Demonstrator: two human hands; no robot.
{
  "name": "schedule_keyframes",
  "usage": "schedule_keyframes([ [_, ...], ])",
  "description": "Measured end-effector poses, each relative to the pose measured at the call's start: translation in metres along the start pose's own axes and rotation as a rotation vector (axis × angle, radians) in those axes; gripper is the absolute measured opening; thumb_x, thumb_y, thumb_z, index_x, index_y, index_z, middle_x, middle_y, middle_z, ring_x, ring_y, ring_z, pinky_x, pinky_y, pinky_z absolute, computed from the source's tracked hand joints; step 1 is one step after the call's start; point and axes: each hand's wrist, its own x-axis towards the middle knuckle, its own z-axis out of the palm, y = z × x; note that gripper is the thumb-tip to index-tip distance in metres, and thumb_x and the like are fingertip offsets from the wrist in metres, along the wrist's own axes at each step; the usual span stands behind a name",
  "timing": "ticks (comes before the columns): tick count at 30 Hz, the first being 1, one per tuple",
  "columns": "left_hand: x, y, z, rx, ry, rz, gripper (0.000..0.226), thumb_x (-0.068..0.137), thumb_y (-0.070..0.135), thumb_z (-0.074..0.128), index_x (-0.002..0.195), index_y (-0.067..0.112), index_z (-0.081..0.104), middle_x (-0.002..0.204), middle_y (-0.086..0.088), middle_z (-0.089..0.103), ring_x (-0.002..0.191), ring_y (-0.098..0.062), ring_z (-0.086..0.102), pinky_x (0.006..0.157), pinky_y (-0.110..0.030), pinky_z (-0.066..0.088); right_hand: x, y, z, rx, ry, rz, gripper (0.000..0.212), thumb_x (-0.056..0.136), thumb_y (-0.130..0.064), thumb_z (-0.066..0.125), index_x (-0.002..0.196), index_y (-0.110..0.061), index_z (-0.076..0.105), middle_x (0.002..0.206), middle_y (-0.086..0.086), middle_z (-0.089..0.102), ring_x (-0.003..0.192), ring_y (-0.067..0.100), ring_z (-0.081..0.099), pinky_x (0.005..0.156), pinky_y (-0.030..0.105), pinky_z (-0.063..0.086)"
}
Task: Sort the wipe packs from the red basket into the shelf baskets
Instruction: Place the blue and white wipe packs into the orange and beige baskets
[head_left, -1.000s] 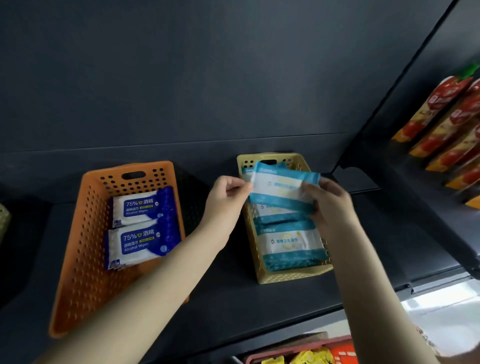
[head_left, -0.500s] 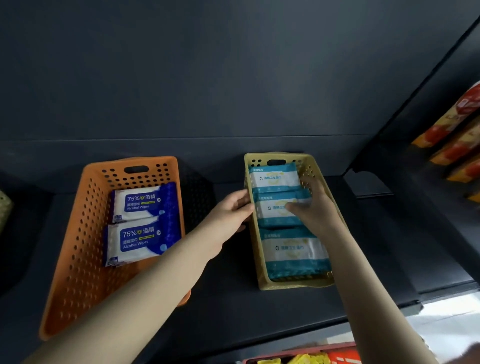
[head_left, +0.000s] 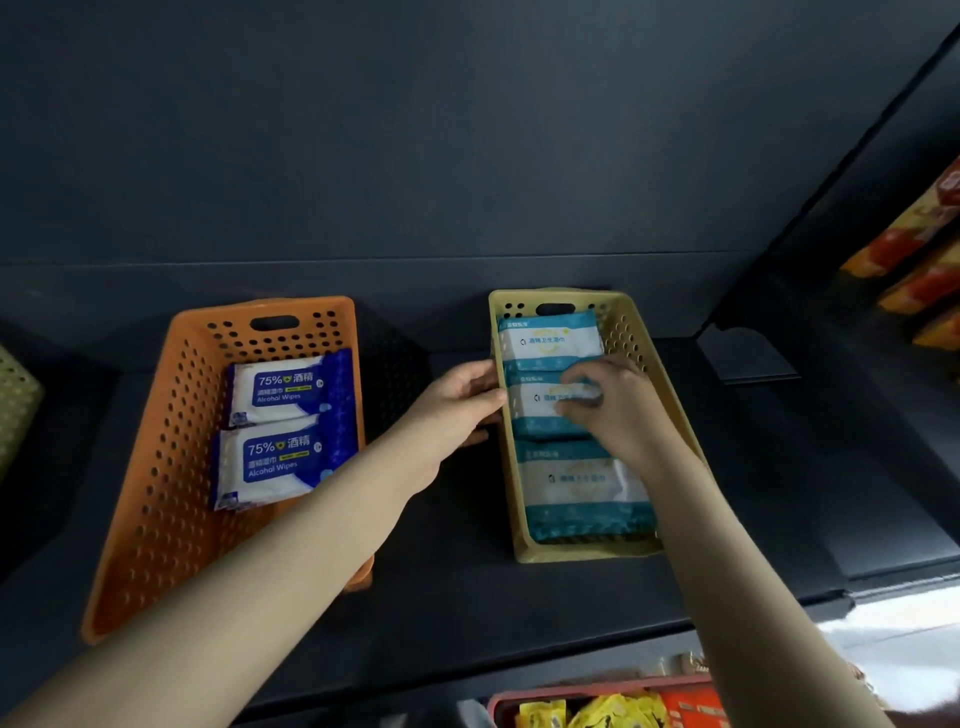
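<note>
Lying mid-frame, the middle teal pack (head_left: 535, 415) is gripped by the right hand (head_left: 623, 415), the yellow basket (head_left: 635, 343) by the left hand (head_left: 457, 405).

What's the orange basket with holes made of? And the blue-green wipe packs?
The orange perforated basket looks like moulded plastic, smooth and fairly matt: even round holes and a cut-out handle slot. The teal-and-white wipe packs in the pale yellow perforated basket seem soft plastic film, slightly glossy, with printed, puffy wrappers; sight alone can't confirm.
</note>
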Motion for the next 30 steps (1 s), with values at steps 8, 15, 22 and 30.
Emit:
schedule_keyframes([
  [8, -0.059, 0.024, -0.031, 0.438, 0.113, 0.308, 0.034, 0.097, 0.023, 0.054, 0.130, 0.024, 0.055, 0.128, 0.009, 0.060, 0.116, -0.004, 0.054, 0.096, -0.022, 0.042, -0.079, -0.036, -0.031, 0.085, 0.267, -0.042, 0.032, 0.092, -0.027, 0.063, 0.123, -0.019, 0.063, 0.112, -0.004, 0.068, 0.102, 0.012, 0.063, 0.087, 0.024, 0.048],
  [15, -0.188, -0.033, -0.059, 0.467, -0.114, 0.502, 0.022, 0.097, 0.020, 0.052, 0.114, 0.032, 0.060, 0.116, 0.014, 0.065, 0.106, 0.002, 0.061, 0.092, -0.019, 0.047, -0.244, -0.074, 0.028, 0.145, 0.423, 0.028, 0.026, 0.092, -0.022, 0.062, 0.116, -0.015, 0.067, 0.106, -0.003, 0.070, 0.095, 0.009, 0.065, 0.082, 0.022, 0.048],
  [22, -0.290, -0.153, -0.080, 0.499, -0.261, 0.357, 0.021, 0.098, 0.021, 0.052, 0.115, 0.028, 0.062, 0.114, 0.016, 0.065, 0.105, 0.005, 0.059, 0.086, -0.007, 0.042, -0.397, -0.083, 0.124, 0.149, 0.293, 0.208, 0.026, 0.090, -0.016, 0.064, 0.115, -0.015, 0.068, 0.107, 0.001, 0.072, 0.099, 0.014, 0.067, 0.086, 0.023, 0.050],
  [30, -0.308, -0.255, -0.044, 0.451, -0.345, 0.015, 0.021, 0.098, 0.018, 0.052, 0.117, 0.016, 0.062, 0.118, 0.000, 0.065, 0.107, -0.014, 0.060, 0.083, -0.021, 0.043, -0.491, -0.033, 0.188, 0.267, 0.151, 0.571, 0.024, 0.091, -0.010, 0.057, 0.112, -0.011, 0.068, 0.104, 0.002, 0.071, 0.096, 0.019, 0.068, 0.082, 0.025, 0.050],
])
